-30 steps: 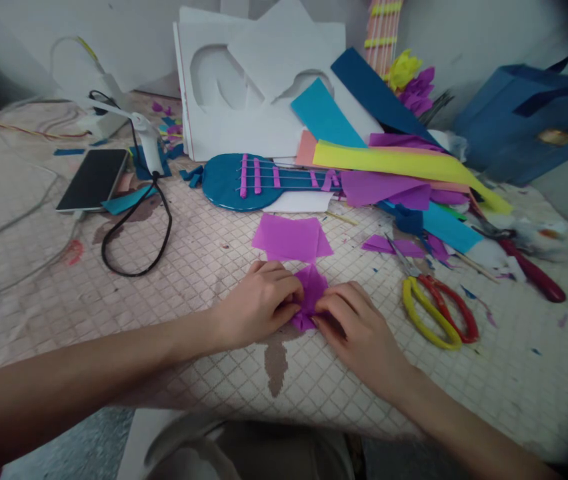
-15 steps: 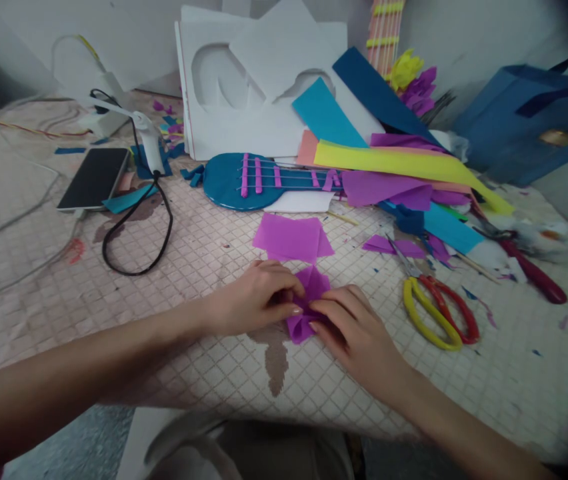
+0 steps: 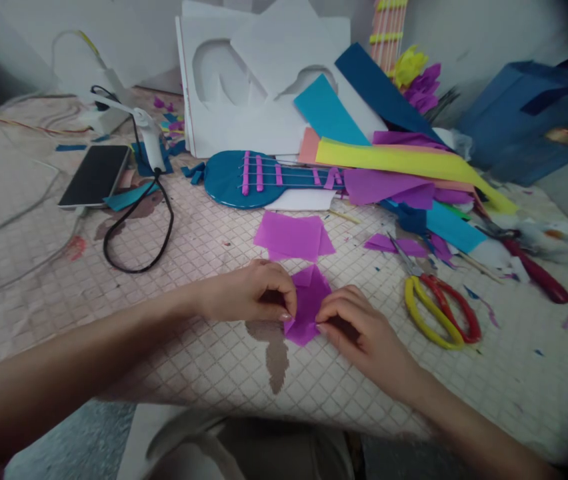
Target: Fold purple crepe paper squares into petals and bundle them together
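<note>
Quilted-pattern cloth (image 3: 189,373) covers table; stains visible. Purple paper (image 3: 309,307) lies near front edge, between hands, creased. Left hand (image 3: 254,293): thumb and fingers pinched on its left side. Right hand (image 3: 364,327): fingertips closed on its lower right side. Flat purple sheets (image 3: 291,237) just beyond. Blue toy guitar (image 3: 239,179) farther back, pink strips across strings. Scissors (image 3: 434,300), yellow and red handles, right of right hand, blades slightly apart. Phone (image 3: 95,176) at far left, cable attached.
</note>
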{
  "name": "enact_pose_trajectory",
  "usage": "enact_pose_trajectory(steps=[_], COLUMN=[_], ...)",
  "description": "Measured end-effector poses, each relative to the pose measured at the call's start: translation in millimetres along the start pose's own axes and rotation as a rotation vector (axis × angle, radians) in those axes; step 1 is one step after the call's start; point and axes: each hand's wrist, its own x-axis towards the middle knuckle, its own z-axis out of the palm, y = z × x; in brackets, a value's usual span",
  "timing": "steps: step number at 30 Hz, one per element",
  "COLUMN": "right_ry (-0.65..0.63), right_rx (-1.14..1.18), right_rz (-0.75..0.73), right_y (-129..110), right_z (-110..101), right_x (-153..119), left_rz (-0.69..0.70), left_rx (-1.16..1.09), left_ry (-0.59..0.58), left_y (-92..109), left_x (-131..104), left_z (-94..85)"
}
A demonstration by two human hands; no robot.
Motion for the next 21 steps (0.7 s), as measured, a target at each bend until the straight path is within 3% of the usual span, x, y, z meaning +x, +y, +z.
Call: enact_pose_trajectory(steps=[6,10,21], right_ry=[0.084,0.116,0.179], right_rx=[-0.110,-0.168,-0.235], right_rz=[0.022,0.014,0.032], right_y=[-3,-4,0], right_z=[9,12,15], right_x=[3,3,1], left_rz=[-0.123,-0.120,-0.123], left_rx=[0.116,0.162,0.272], left_ry=[0.168,0.239,0.322], left_y=[7,10,11], left_x=[4,4,4], left_z=[18.0,27.2,32.9])
